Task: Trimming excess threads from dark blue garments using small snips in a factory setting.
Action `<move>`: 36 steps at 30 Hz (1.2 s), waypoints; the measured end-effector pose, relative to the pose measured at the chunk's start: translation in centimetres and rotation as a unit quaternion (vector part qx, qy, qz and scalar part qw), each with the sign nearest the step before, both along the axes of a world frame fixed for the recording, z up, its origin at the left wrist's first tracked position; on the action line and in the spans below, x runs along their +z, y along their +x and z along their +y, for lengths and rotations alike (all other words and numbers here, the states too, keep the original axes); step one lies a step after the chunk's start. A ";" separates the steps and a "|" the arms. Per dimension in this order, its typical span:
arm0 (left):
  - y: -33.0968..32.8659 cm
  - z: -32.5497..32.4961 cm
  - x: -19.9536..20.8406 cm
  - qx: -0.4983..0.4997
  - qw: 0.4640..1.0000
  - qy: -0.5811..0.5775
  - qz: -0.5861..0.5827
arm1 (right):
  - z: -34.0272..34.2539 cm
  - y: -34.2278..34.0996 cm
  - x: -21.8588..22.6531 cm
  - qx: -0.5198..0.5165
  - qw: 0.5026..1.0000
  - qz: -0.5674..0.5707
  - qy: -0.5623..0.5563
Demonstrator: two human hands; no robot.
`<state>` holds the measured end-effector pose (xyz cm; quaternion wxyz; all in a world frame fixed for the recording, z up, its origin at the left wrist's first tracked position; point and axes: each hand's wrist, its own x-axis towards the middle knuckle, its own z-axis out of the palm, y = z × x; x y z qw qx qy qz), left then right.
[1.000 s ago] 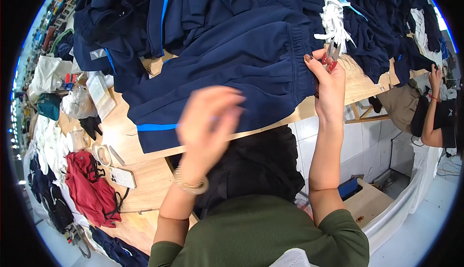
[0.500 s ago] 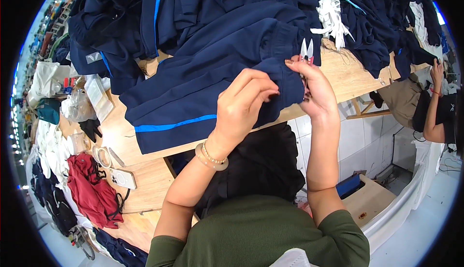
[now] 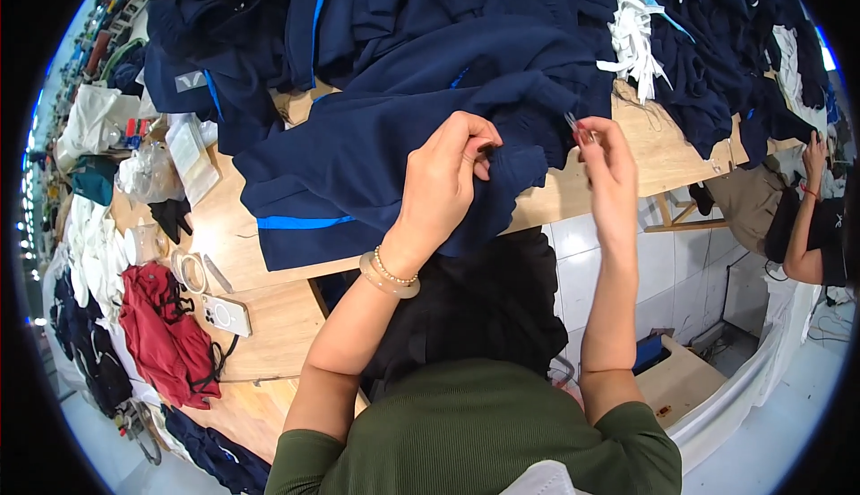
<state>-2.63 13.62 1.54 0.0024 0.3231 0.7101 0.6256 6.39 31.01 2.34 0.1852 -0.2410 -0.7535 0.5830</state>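
Observation:
Navy trousers (image 3: 331,168) with a bright blue side stripe lie bunched across the table edge in front of me. At their gathered elastic waistband (image 3: 524,159) my left hand (image 3: 437,181) is closed, thumb and fingers pinching the cloth; the fingertips are partly hidden. My right hand (image 3: 613,162) is just right of the waistband, apart from it. It is closed around small thread snips (image 3: 584,134) with red handles, whose blades point up and left toward the cloth.
More navy garments (image 3: 385,20) are heaped along the far side, with a bundle of white strips (image 3: 634,38). A phone (image 3: 226,315), a tape roll (image 3: 190,273) and a red garment (image 3: 166,338) lie at left. Another person's arm (image 3: 811,199) shows at far right.
My right hand has drawn away from the waistband to the right, the snips now tilting left. My left hand has lifted and turned the waistband, bunching the trousers more.

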 end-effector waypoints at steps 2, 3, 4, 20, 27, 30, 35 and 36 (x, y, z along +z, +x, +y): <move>0.0 0.1 0.0 0.009 1.000 -0.003 -0.007 | 0.3 0.5 0.3 0.019 0.997 0.069 0.019; 0.0 -0.1 -0.1 0.013 1.000 -0.005 -0.008 | 0.2 0.8 1.0 0.024 0.997 0.068 0.016; 0.0 -0.3 -0.3 0.019 1.000 -0.006 -0.007 | 0.2 1.2 2.3 0.046 0.995 -0.031 0.085; 1.0 0.1 0.1 0.021 0.998 -0.060 0.024 | -1.9 1.1 5.0 0.125 0.962 -0.014 0.244; 0.9 0.2 0.0 0.021 0.998 -0.059 0.029 | -2.4 0.3 4.8 0.135 0.955 0.008 0.263; 1.0 0.2 0.1 0.018 0.998 -0.054 0.035 | -2.5 0.3 4.9 0.142 0.956 -0.011 0.257; 1.0 0.2 -0.1 0.013 0.999 -0.041 -0.003 | -2.2 0.4 3.9 0.130 0.970 -0.003 0.206; 1.0 0.2 -0.2 0.014 0.999 -0.041 -0.003 | -2.2 0.5 3.5 0.117 0.978 0.007 0.173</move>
